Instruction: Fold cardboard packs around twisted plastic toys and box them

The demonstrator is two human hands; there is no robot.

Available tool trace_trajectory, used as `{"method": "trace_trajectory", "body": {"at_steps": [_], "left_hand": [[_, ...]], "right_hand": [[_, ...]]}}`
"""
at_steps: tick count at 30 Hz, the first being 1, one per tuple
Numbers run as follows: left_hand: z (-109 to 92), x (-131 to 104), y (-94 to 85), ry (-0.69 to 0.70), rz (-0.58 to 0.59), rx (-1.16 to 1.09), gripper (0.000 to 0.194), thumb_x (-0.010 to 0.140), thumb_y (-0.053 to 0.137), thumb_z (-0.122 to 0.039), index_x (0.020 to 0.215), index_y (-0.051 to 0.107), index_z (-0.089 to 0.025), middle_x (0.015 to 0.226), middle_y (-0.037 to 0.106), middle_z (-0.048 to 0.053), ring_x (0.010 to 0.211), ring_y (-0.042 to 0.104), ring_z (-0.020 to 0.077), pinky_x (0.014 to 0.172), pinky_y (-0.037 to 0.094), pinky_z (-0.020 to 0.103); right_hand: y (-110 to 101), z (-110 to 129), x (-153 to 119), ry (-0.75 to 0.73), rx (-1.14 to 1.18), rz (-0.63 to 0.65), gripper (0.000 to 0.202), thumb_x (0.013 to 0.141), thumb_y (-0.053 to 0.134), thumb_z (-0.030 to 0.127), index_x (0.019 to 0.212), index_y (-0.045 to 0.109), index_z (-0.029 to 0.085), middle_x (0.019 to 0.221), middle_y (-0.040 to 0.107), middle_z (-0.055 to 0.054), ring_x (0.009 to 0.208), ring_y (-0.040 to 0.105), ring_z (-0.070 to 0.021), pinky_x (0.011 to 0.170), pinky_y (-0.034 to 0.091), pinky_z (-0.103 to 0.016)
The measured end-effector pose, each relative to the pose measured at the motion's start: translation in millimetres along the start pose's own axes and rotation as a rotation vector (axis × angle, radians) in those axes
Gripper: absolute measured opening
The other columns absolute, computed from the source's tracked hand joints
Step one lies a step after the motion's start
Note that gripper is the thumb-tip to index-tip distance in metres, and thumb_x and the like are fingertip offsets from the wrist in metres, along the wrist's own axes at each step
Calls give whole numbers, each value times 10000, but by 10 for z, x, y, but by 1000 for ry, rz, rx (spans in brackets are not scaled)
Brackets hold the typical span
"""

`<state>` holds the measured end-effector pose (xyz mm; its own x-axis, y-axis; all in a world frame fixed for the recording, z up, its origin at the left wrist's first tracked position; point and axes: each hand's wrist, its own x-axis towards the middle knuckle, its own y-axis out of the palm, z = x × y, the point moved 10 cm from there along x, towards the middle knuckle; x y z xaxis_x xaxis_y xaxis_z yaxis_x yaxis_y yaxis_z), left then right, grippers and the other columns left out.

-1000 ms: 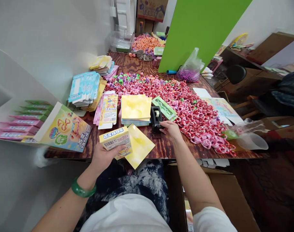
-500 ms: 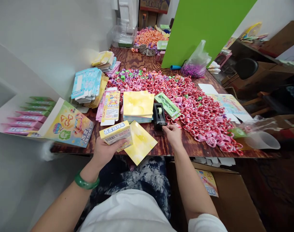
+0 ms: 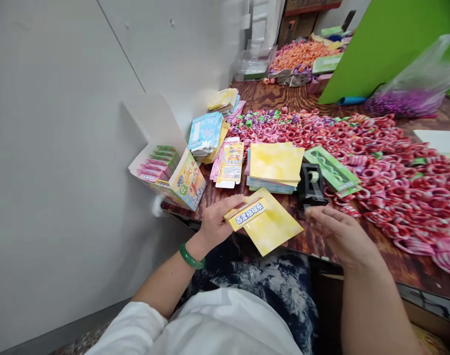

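My left hand [image 3: 218, 217] is closed around a small yellow printed box [image 3: 249, 213], its narrow lettered side facing up. A plain yellow card [image 3: 272, 224] lies under and beside the box, one corner jutting past the table edge. Close to the front of a black tape dispenser [image 3: 312, 186], my right hand [image 3: 333, 229] pinches what looks like a short piece of clear tape at the fingertips. Behind the box, a stack of yellow and blue cards [image 3: 276, 162] stands left of the dispenser. Right of the dispenser is a green box with a wavy window [image 3: 333, 170].
A large heap of red and pink striped rings [image 3: 391, 182] covers the right of the table. At the left stands an open display box [image 3: 190, 185] with pink and green boxes inside. Flat blue cartons [image 3: 205, 130] are piled by the wall. A green panel [image 3: 387, 49] rises behind.
My view has swung left. My right hand has drawn slightly off the dispenser's front, and my left hand has tilted the yellow box so its narrow side shows.
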<state>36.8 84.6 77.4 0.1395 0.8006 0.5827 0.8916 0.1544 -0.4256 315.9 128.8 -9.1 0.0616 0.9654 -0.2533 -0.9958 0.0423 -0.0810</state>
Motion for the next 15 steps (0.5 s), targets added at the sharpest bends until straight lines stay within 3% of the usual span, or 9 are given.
{"method": "trace_trajectory", "body": {"at_steps": [3,6,10,15], "left_hand": [[-11,-10,20,62,-10,115,396,871,629,-221,1266,608,-203,1220,703,99,1122,675,223,979,557,366],[-19,-22,47,111,-47,184,407,869,627,-198,1274,605,-227,1226,702,79,1107,681,213,965,563,349],[-64,-39,54,166,-74,209,443,865,638,-174,1301,581,-226,1221,705,85,1106,683,211,956,562,333],[-58,-24,31,158,-63,252,393,879,625,-226,1272,601,-223,1215,707,86,1120,677,232,997,542,366]], "right_hand": [[551,374,-401,12,217,203,357,556,833,491,666,691,182,685,592,-26,510,431,-93,444,338,-233],[982,629,-612,10,304,355,349,591,836,454,609,642,164,655,535,-3,529,397,-79,449,325,-218],[1230,638,-643,54,341,430,350,597,836,425,585,609,159,600,492,25,529,365,-69,450,275,-208],[1346,574,-596,83,343,449,366,570,848,430,561,603,157,564,506,32,506,342,-61,453,224,-218]]}}
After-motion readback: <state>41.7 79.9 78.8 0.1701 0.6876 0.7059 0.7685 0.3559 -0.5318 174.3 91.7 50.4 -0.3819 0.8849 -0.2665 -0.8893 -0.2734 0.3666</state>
